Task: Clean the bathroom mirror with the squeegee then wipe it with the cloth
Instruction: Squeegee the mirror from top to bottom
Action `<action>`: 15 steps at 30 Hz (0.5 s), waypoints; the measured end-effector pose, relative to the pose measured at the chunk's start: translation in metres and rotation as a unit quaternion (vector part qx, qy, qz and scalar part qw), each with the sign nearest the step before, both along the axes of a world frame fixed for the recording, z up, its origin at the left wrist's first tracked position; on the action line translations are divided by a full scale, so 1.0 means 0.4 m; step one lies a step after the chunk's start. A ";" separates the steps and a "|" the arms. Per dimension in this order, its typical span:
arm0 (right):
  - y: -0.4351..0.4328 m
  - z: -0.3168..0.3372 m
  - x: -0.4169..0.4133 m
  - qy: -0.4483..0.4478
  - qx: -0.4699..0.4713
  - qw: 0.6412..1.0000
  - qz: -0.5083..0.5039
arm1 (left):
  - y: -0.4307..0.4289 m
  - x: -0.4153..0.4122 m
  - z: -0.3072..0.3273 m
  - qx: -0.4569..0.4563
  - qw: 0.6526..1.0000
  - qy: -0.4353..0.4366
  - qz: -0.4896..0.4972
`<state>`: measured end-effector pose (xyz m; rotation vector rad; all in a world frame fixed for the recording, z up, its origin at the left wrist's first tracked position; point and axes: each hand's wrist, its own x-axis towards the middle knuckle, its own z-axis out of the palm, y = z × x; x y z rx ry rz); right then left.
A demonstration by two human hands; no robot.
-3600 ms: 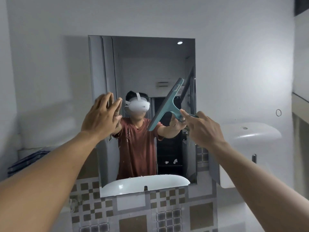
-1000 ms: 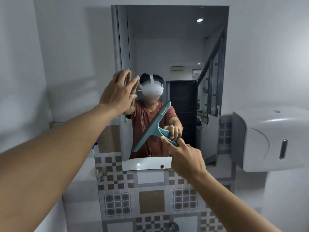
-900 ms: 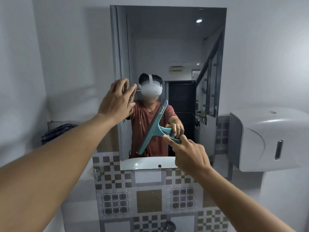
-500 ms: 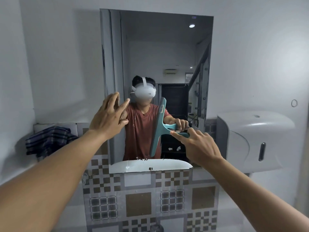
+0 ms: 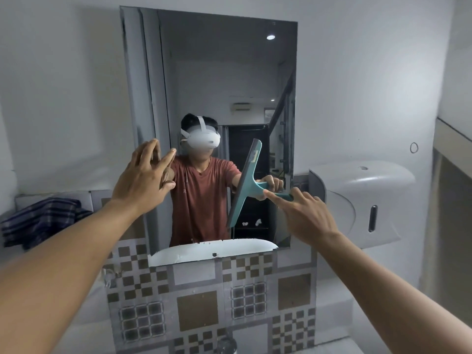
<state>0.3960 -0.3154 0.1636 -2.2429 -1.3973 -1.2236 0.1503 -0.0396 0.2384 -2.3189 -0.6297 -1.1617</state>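
Note:
The tall rectangular mirror (image 5: 209, 72) hangs on the white wall above patterned tiles. My right hand (image 5: 304, 213) grips the handle of a teal squeegee (image 5: 246, 185), whose blade stands nearly upright against the lower right part of the glass. My left hand (image 5: 144, 180) is flat with fingers spread, pressed at the mirror's lower left edge. A dark striped cloth (image 5: 40, 221) lies crumpled on the ledge at the far left, apart from both hands.
A white paper dispenser (image 5: 362, 200) is fixed to the wall just right of the mirror. A white ledge (image 5: 20, 200) carries the cloth. The reflection shows a white basin rim (image 5: 214, 249) and a person wearing a headset.
The squeegee blade has turned from a slant to nearly upright and shifted right across the lower glass. My view has swung left, bringing the cloth on the ledge into sight.

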 end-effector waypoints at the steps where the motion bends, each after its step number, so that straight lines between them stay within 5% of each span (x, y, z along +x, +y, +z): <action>1: -0.005 -0.006 0.004 0.015 0.004 1.000 -0.007 | 0.001 0.001 0.000 0.001 1.000 0.000 0.001; 15: 0.033 -0.184 -0.050 0.258 0.099 0.961 -0.028 | -0.016 0.015 -0.028 -0.003 1.000 -0.003 -0.004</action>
